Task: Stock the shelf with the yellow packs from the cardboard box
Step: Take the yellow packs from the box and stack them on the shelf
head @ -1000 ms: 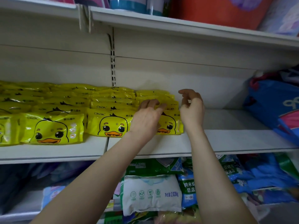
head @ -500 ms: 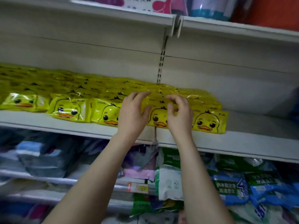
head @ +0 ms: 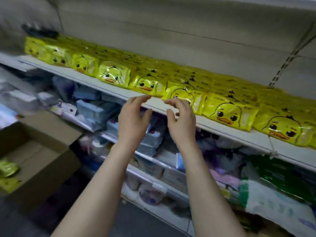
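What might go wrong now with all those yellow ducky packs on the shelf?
1. The front row of shiny yellow duck-face packs lies close to the front lip of the white metal shelf. Both hands are empty and right beside that lip, so a bump from the left hand or right hand might knock a pack off.
2. The packs are piled in glossy layers, so more on top may slide forward.

Head-worn view, tilted down, near shelf point(head: 213, 124)
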Demonstrator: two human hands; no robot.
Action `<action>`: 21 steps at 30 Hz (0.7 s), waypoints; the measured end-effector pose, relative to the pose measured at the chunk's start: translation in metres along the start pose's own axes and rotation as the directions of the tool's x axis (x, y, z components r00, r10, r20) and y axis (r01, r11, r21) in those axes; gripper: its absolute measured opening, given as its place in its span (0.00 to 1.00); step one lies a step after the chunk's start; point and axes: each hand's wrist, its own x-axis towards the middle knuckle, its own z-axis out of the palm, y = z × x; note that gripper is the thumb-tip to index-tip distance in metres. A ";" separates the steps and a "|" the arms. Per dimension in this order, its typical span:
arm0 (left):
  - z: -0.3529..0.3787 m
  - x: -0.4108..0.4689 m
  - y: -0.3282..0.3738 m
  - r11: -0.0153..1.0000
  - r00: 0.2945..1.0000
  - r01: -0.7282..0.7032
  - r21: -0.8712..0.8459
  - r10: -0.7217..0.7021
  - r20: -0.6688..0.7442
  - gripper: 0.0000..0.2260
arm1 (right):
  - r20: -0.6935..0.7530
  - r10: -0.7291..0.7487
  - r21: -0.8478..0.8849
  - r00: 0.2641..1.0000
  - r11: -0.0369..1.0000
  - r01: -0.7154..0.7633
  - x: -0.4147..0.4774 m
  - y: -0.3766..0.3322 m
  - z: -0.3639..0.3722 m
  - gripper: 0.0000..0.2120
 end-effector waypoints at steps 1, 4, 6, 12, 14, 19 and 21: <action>-0.017 -0.002 -0.014 1.000 1.000 0.021 0.000 -0.021 -0.008 0.17 | 0.020 -0.013 0.016 1.000 1.000 0.013 -0.003 -0.009 0.018 0.15; -0.064 -0.006 -0.052 0.996 0.996 0.085 0.037 -0.083 -0.039 0.17 | 0.094 -0.059 0.081 0.994 0.995 0.051 -0.014 -0.038 0.071 0.14; -0.093 -0.009 -0.075 0.988 0.992 0.121 0.096 -0.116 -0.056 0.16 | 0.152 -0.075 0.118 0.986 0.991 0.058 -0.023 -0.056 0.105 0.14; -0.160 -0.019 -0.133 0.953 0.961 0.255 0.167 -0.229 -0.158 0.16 | 0.307 -0.098 0.214 0.947 0.976 0.031 -0.044 -0.097 0.189 0.14; -0.176 -0.020 -0.151 0.937 0.946 0.291 0.191 -0.252 -0.204 0.16 | 0.349 -0.113 0.236 0.930 0.971 0.029 -0.047 -0.107 0.212 0.14; -0.210 -0.019 -0.199 0.887 0.899 0.401 0.228 -0.333 -0.284 0.16 | 0.444 -0.166 0.289 0.881 0.957 0.035 -0.048 -0.123 0.279 0.15; -0.223 -0.014 -0.219 0.868 0.888 0.423 0.259 -0.341 -0.307 0.16 | 0.469 -0.192 0.318 0.862 0.947 0.038 -0.045 -0.129 0.307 0.15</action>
